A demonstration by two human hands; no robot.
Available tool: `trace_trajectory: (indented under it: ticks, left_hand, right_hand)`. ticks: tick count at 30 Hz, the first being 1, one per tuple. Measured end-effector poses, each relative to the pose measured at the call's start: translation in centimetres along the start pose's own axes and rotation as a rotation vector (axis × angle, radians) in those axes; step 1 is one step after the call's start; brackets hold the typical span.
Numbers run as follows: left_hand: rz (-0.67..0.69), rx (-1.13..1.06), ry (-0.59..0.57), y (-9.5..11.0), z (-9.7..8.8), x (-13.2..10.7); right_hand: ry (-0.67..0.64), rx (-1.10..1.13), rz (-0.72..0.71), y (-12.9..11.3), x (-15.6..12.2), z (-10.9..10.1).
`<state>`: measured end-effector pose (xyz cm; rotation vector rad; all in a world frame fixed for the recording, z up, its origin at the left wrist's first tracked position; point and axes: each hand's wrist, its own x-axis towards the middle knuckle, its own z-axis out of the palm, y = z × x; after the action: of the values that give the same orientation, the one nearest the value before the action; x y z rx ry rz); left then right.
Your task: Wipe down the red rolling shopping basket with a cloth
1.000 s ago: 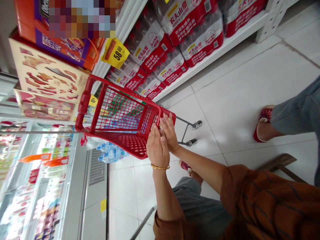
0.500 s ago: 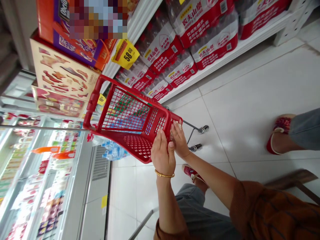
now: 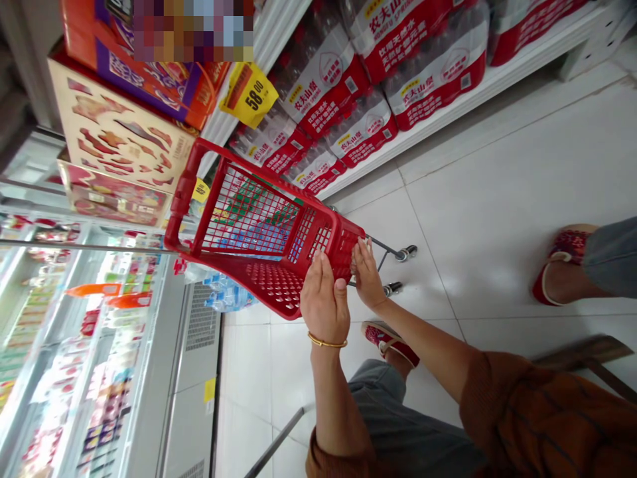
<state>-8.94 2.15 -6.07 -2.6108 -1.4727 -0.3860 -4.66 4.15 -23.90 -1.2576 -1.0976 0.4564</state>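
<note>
My left hand (image 3: 326, 299), with a gold bracelet at the wrist, is held over the near end of a red shopping cart (image 3: 273, 282). Its fingers are stretched out and its thumb stands apart. Beside it, to the right, my right hand (image 3: 369, 275) has its fingers extended at the cart's end wall, near the wheels. Neither hand shows anything in it. Whether the fingertips touch the plastic I cannot tell. The cart's handle (image 3: 182, 199) points away, at the upper left, and the basket's grid sides show.
Shrink-wrapped water bottle packs (image 3: 368, 126) fill the low shelf along the top. Gift boxes (image 3: 119, 139) and a yellow price tag (image 3: 251, 93) stand at upper left. A refrigerated display (image 3: 84, 358) lines the left. Feet in red shoes (image 3: 560, 262) are on the tiled floor (image 3: 497, 199).
My right hand has shifted slightly to the right, away from my left hand, and more of the cart's end wall shows between them. My left hand is nearly where it was.
</note>
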Motion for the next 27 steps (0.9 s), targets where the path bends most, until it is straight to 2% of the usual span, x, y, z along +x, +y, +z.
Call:
trace_trajectory:
  ticks: [8,13,16,20,23,27]
  left_hand:
    - [0.023,-0.004,0.014,-0.2,0.2,0.1]
    - [0.044,-0.004,0.021,-0.4,0.4,0.1]
    - [0.040,-0.008,0.025,-0.3,0.3,0.1]
    - [0.029,-0.010,0.037,-0.2,0.4,0.1]
    - [0.027,-0.007,0.039,-0.2,0.4,0.2]
    - [0.032,-0.016,0.048,-0.1,0.3,0.2]
  right_hand:
    - [-0.016,0.052,0.095,1.1,-0.7,-0.1]
    - [0.065,0.087,0.170,-0.6,0.2,-1.8]
    - [0.143,0.104,0.098,-3.2,2.5,-2.4]
    - [0.174,0.096,-0.009,-5.8,5.3,-1.8]
    - [0.175,0.052,-0.022,-5.8,5.8,-1.0]
    - [0.148,0.021,-0.054,-4.7,4.9,-0.8]
